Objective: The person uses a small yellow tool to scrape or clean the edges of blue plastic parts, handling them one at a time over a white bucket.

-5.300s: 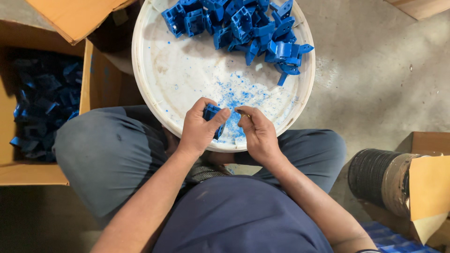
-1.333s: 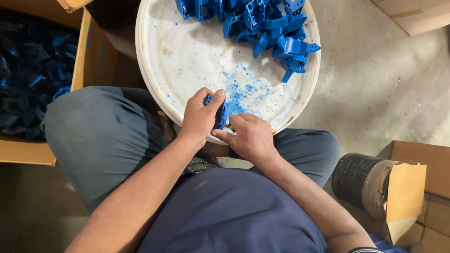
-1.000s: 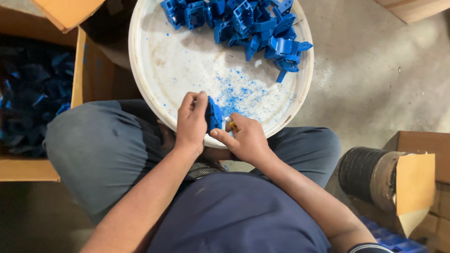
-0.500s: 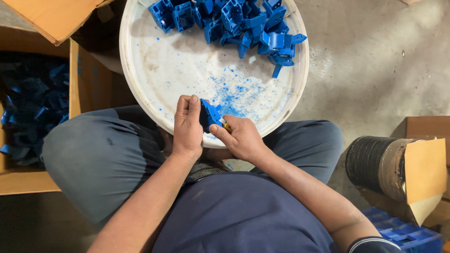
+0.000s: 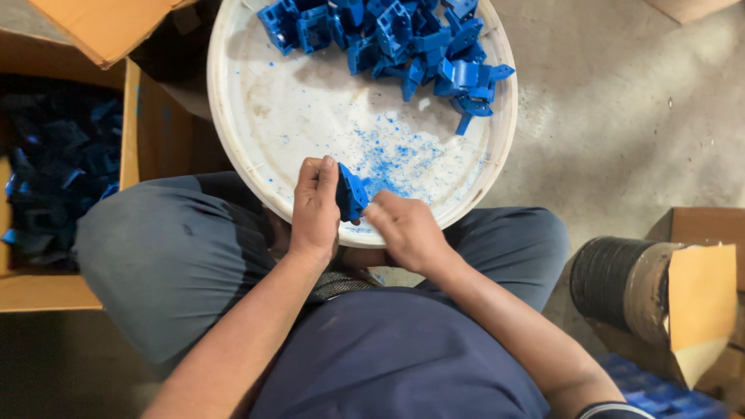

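One blue plastic part (image 5: 351,194) sits between two hands over the near rim of one round white tray (image 5: 272,132). The left hand (image 5: 314,208) is clamped on the part from its 9 o'clock side, fingers upright and closed along its edge. The right hand (image 5: 405,229) meets the part at its 4 o'clock corner, fingers curled together; whether they pinch the part or something small against it, I cannot tell. At the tray's 12 to 1 o'clock a pile of blue parts (image 5: 396,35) lies heaped (too tangled to count, well over a dozen), and blue flecks (image 5: 388,159) speckle the tray's middle.

Half a second earlier the part stood at much the same spot; since then the left hand's fingers have straightened up and the right hand has slid slightly toward 3 o'clock.

At 9 o'clock one open cardboard box (image 5: 54,171) holds more blue parts in shadow. At 4 o'clock a dark roll (image 5: 613,275) rests against another cardboard box (image 5: 702,279). The person's knees hide the tray's near underside.
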